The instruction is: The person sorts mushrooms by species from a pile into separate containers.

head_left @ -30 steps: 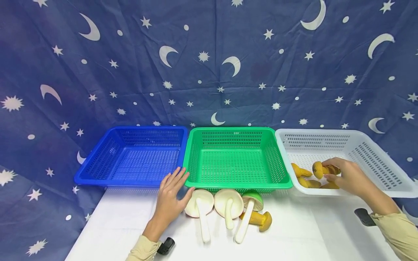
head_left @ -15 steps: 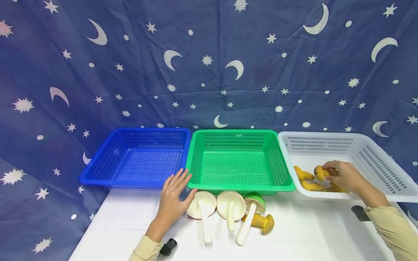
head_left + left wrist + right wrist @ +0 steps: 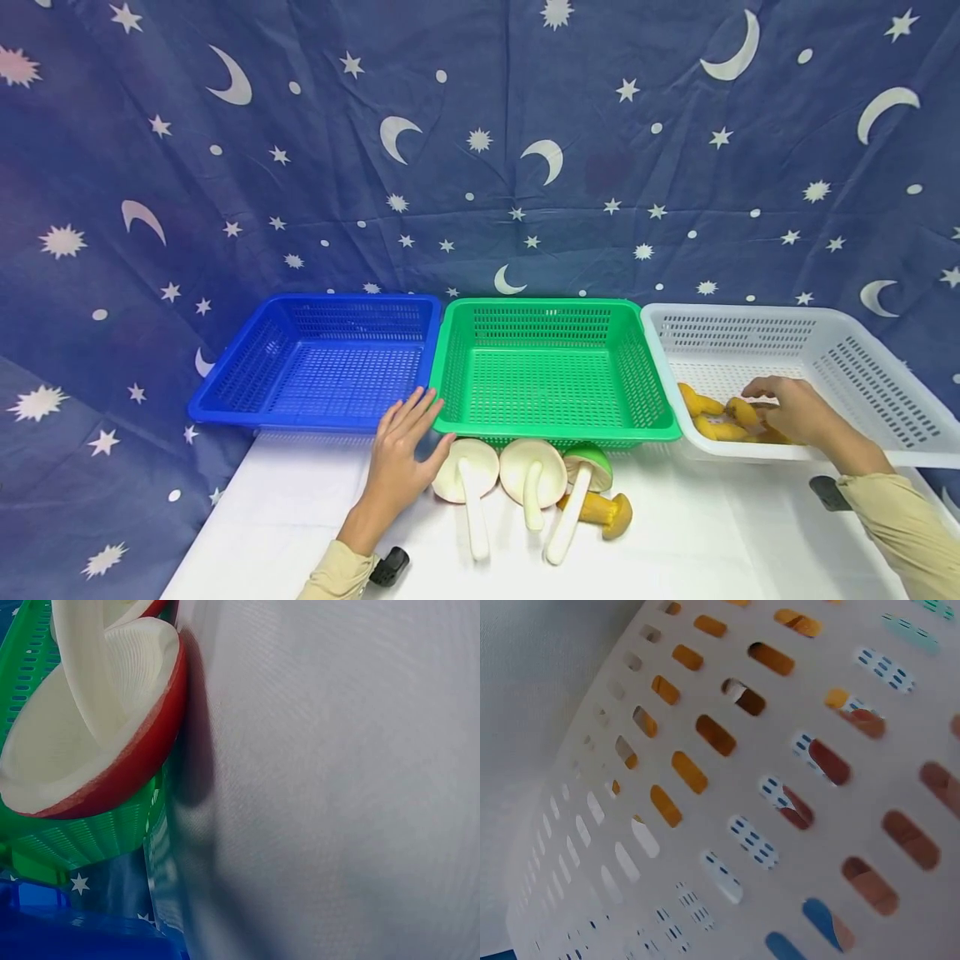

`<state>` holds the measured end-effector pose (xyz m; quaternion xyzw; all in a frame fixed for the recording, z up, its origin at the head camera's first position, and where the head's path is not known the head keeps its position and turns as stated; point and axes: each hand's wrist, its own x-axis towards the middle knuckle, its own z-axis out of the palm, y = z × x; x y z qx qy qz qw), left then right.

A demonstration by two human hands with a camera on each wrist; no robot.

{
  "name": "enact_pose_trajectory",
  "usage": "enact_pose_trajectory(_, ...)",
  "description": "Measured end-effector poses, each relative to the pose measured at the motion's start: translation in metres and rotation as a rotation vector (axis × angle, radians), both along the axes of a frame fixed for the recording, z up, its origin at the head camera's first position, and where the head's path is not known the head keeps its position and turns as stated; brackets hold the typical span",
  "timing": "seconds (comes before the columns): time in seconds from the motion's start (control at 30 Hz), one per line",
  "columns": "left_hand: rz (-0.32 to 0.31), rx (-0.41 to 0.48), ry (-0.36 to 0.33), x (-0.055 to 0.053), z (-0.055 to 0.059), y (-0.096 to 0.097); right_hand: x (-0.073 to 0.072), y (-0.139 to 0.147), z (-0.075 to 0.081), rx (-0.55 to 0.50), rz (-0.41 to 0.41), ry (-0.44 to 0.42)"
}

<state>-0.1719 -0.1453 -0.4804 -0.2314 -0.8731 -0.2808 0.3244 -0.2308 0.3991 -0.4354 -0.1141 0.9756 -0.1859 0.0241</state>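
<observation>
My right hand (image 3: 801, 414) is over the left part of the white basket (image 3: 862, 333), its fingers loosely bent above a yellow-brown mushroom (image 3: 741, 411). That mushroom lies among several others like it, and its stem is partly hidden by the hand. In the right wrist view the basket's slotted wall (image 3: 705, 787) covers most of the scene, with yellow and fingers showing through. My left hand (image 3: 400, 462) rests with spread fingers between the blue and green baskets, beside a red-capped mushroom (image 3: 472, 508); its red cap (image 3: 161, 724) shows in the left wrist view.
A blue basket (image 3: 315, 417) and a green basket (image 3: 555, 434) stand left of the white one. In front of the green basket lie another pale-gilled mushroom (image 3: 531, 492), a green-capped mushroom (image 3: 590, 467) and a yellow mushroom (image 3: 600, 510). A starry cloth (image 3: 480, 167) hangs behind.
The yellow-brown mushroom in my right hand has come down onto the others in the white basket, and the fingers have let go. My left hand has stayed put. The head view shifts slightly.
</observation>
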Motion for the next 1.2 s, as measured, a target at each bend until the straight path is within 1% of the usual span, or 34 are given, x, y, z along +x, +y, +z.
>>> enact_pose_trajectory(0.17, -0.006, 0.004, 0.018, -0.001, -0.001, 0.000, 0.003, -0.001, 0.003, 0.001, -0.011, 0.019)
enact_pose_trajectory(0.3, -0.005, 0.005, 0.016, 0.000, -0.001, 0.001, 0.006, -0.002, 0.007, -0.011, -0.016, 0.045)
enact_pose_trajectory(0.53, -0.008, 0.006, 0.021, 0.000, -0.001, 0.001, 0.016, -0.013, 0.020, -0.049, -0.008, 0.145)
enact_pose_trajectory(0.73, -0.009, 0.010, 0.017, -0.001, 0.001, 0.000, 0.029, -0.029, 0.032, -0.075, 0.025, 0.246)
enact_pose_trajectory(0.93, -0.010, 0.012, 0.009, 0.000, -0.002, 0.000, 0.045, -0.043, 0.039, -0.133, 0.029, 0.284)
enact_pose_trajectory(1.0, -0.010, 0.013, 0.009, 0.001, -0.003, 0.000, 0.049, -0.047, 0.041, -0.158, 0.043, 0.303)
enact_pose_trajectory(1.1, -0.009, 0.014, 0.013, 0.001, -0.003, 0.000, 0.054, -0.055, 0.044, -0.162, 0.067, 0.358)
enact_pose_trajectory(1.2, -0.013, 0.014, 0.013, 0.001, -0.002, 0.000, 0.059, -0.062, 0.047, -0.139, 0.086, 0.417)
